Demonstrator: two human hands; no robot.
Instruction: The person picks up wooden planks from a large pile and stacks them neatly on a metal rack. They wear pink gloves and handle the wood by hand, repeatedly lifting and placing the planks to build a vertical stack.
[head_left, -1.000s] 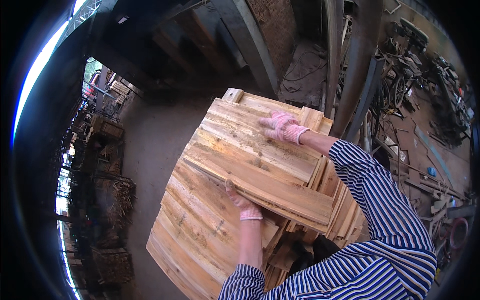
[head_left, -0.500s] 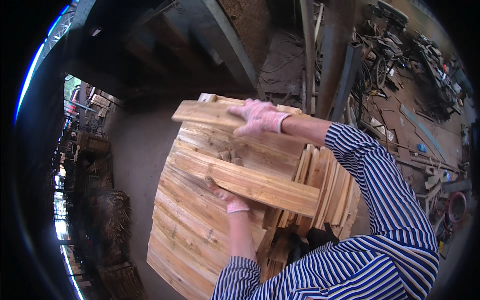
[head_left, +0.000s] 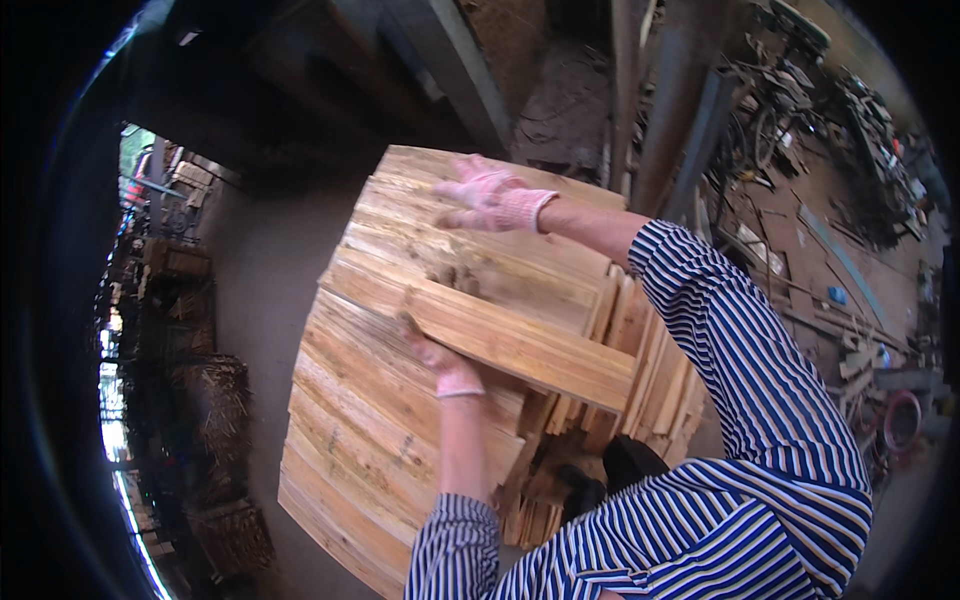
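Two gloved hands work over a broad stack of pale wooden boards (head_left: 350, 400) laid side by side. My left hand (head_left: 445, 362), in a pink and white knit glove, is closed around a small bundle of planks (head_left: 530, 350). Its thumb lies on the near side, and dirty fingertips show past the far edge. Toward the far end of the stack, my right hand (head_left: 492, 200), gloved alike, lies with fingers spread over the farthest board (head_left: 420, 163). Nothing is gripped in it.
More planks (head_left: 655, 350) stand on edge at the right of the stack. Steel posts (head_left: 650, 120) rise beyond it. Scrap and a wheel (head_left: 765, 135) litter the floor at far right. Bundled sticks (head_left: 215, 400) are piled at left. A dark shoe (head_left: 632, 462) shows near my body.
The plank under my right hand has gone from raised and loose to lying flat at the stack's far edge. My right fingers have spread. My left hand keeps its hold on the bundle.
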